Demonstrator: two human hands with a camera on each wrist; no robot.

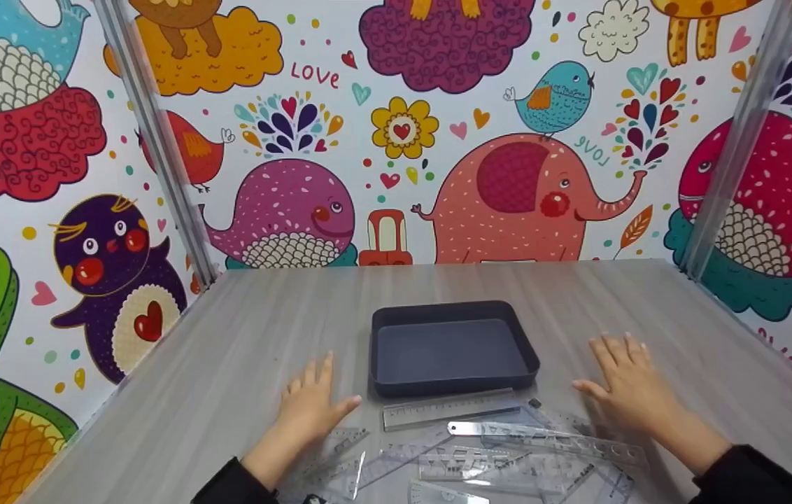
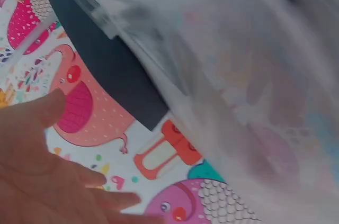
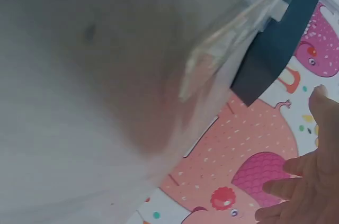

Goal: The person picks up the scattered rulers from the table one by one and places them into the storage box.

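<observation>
In the head view a dark grey rectangular tray (image 1: 452, 350) lies on the table, with nothing inside it. In front of it several clear plastic rulers and set squares lie in a loose, overlapping pile; one straight ruler (image 1: 452, 409) lies along the tray's near side, and a longer clear ruler with holes (image 1: 550, 442) slants across the pile. My left hand (image 1: 308, 409) is left of the pile, fingers spread, holding nothing. On the right, my right hand (image 1: 630, 385) has its fingers extended and holds nothing. Both wrist views show the tray's dark side wall (image 2: 108, 62) beyond the hand.
The wood-grain table (image 1: 284, 315) meets a back wall (image 1: 396, 203) printed with cartoon animals. Metal posts (image 1: 158, 147) stand at the left and right corners, with printed side panels beside them. Small pieces at the pile's edges are too indistinct to identify.
</observation>
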